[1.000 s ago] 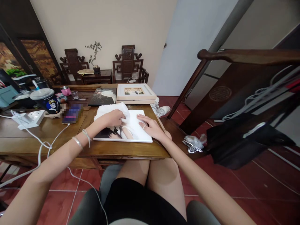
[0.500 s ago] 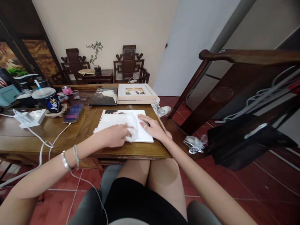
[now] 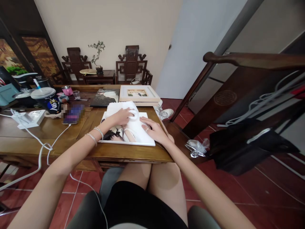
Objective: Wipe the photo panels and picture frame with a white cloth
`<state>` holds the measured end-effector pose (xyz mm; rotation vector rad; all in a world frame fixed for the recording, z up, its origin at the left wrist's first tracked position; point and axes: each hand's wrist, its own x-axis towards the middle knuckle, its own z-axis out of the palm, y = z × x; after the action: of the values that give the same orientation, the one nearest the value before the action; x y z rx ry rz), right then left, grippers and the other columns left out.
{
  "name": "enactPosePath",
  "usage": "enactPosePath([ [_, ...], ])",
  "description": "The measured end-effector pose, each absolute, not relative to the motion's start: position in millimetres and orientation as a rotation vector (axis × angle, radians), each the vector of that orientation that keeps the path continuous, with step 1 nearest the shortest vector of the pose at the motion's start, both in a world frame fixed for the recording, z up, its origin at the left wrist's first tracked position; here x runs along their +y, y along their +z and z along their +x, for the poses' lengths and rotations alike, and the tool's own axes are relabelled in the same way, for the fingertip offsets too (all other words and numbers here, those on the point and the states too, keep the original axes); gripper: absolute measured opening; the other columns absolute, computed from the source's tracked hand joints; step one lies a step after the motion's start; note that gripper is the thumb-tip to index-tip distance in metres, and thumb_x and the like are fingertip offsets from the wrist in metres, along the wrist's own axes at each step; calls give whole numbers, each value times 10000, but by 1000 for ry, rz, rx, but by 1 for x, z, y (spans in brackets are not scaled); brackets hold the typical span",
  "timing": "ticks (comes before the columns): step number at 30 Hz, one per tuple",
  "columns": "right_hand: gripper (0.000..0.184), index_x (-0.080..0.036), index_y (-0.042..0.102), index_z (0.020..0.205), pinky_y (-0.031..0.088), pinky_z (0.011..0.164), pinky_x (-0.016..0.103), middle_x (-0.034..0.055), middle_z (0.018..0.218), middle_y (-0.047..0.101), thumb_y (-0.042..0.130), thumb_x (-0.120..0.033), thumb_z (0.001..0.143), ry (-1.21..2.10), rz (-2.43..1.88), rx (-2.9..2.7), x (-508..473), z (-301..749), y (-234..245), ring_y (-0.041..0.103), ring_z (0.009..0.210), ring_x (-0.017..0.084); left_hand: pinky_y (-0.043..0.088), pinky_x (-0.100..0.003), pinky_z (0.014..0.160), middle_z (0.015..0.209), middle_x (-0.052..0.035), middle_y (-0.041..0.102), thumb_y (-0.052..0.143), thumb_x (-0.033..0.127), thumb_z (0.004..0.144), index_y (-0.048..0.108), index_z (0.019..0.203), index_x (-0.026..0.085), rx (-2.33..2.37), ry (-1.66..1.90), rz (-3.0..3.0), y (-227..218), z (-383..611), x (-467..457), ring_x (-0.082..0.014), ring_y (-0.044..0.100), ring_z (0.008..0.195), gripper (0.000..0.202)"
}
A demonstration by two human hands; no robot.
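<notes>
A white photo panel with a printed picture lies flat on the wooden desk in front of me. My left hand presses a white cloth onto the panel's far edge, fingers curled over the cloth. My right hand lies flat on the panel's right side, fingers spread, a ring on one finger. Bracelets circle my left wrist.
Behind the panel lie a pale framed photo and a dark photo print. To the left are a phone, a lidded cup, a white power strip with cables. A dark stair rail and a black bag stand right.
My left hand slid the cloth from the panel's near edge back up to its far edge, uncovering the printed picture. My right hand stayed flat on the panel.
</notes>
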<state>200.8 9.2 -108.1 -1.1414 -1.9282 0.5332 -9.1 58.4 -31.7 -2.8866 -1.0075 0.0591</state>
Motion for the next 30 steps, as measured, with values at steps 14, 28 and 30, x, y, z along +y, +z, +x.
enactPosePath([
  [14, 404, -209, 670, 1225, 336, 1162, 447, 73, 1345, 608, 539, -177, 844, 543, -1125, -1930, 6, 199, -103, 503, 1318, 233, 313, -554, 1113, 1571, -88, 292, 454, 43, 802, 660, 1147, 163, -979, 249, -2996, -11, -19, -102, -334, 243, 1447, 419],
  [28, 366, -238, 684, 1202, 318, 1165, 447, 62, 1345, 611, 583, -263, 851, 605, -1126, -1882, 8, 201, -106, 505, 1315, 245, 242, -639, 1106, 1570, -148, 275, 399, 64, 878, 603, 1239, 129, -1287, 53, -2845, -32, -3, 4, -351, 204, 1454, 420],
  [30, 373, -225, 674, 1218, 307, 1167, 440, 67, 1365, 595, 559, -290, 870, 632, -1133, -1846, 8, 202, -106, 499, 1320, 242, 275, -637, 1091, 1562, -147, 294, 400, 43, 862, 624, 1204, 123, -1242, 92, -2868, -29, 0, -3, -351, 223, 1447, 416],
])
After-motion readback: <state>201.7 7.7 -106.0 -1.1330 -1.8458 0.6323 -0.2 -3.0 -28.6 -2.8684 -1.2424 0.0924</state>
